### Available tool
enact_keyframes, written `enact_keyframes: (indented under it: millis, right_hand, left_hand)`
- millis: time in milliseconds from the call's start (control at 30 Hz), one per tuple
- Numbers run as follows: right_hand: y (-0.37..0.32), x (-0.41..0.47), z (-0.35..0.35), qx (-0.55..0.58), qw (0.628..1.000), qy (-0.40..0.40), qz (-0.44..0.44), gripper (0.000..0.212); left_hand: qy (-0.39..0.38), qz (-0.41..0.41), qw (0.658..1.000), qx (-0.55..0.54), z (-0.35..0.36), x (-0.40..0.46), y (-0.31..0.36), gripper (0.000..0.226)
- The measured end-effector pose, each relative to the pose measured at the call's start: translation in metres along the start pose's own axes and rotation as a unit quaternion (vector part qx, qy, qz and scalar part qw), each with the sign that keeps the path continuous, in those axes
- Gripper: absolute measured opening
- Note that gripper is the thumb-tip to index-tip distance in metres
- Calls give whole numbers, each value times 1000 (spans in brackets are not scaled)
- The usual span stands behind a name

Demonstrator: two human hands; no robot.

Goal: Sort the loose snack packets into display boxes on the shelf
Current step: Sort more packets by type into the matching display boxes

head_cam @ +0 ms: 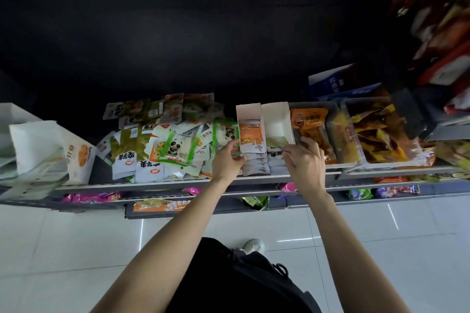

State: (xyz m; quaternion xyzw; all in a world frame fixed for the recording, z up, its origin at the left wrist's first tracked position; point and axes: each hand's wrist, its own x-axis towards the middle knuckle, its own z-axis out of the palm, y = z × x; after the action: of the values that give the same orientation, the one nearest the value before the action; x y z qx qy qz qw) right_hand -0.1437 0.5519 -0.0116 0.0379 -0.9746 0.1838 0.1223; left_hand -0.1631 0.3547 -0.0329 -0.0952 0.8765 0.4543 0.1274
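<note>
Shop shelf [178, 184] over white tile, heaps of loose packets [162, 145] on the left. My left hand [227, 162] pinches the near end of the orange packet [251, 138] in the white box [250, 115]. My right hand [306, 160] has curled fingers over the next box [277, 119]; can't tell if it's gripping anything.

Glossy plastic snack packets [175, 150]; matt white cardboard display boxes [250, 114]; shiny tiled floor [381, 236]; smooth metal shelf edge [152, 184].
</note>
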Motion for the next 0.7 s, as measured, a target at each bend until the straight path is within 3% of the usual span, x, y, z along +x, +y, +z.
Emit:
enact_keyframes:
  millis: [100, 267, 333, 400, 467, 533, 600, 700]
  right_hand:
    - [9, -3, 5, -48, 998, -44, -21, 12]
    - [-14, -6, 0, -14, 999, -24, -23, 30]
    - [-42, -2, -4, 25, 999, -1, -38, 36]
    - [-80, -1, -3, 96, 994, 5, -59, 35]
    - [-123, -2, 8, 165, 982, -35, -85, 48]
    - [-159, -4, 28, 175, 973, -96, -112, 64]
    - [-186, -5, 54, 141, 971, -143, -132, 65]
    - [-220, -2, 92, 79, 965, -207, -141, 59]
  left_hand:
    - [-20, -5, 1000, 0, -3, 1, 1, 55]
    - [-128, 24, 991, 30, -35, -12, 10, 50]
    - [-64, 83, 994, 38, -60, -26, 5, 39]
    - [59, 138, 988, 35, -89, -41, -13, 28]
    - [164, 141, 975, 43, -121, -49, -47, 21]
    - [219, 83, 971, 43, -151, -50, -88, 20]
    - [238, 1, 970, 44, -179, -45, -127, 26]
    - [192, -86, 975, 71, -209, -28, -169, 42]
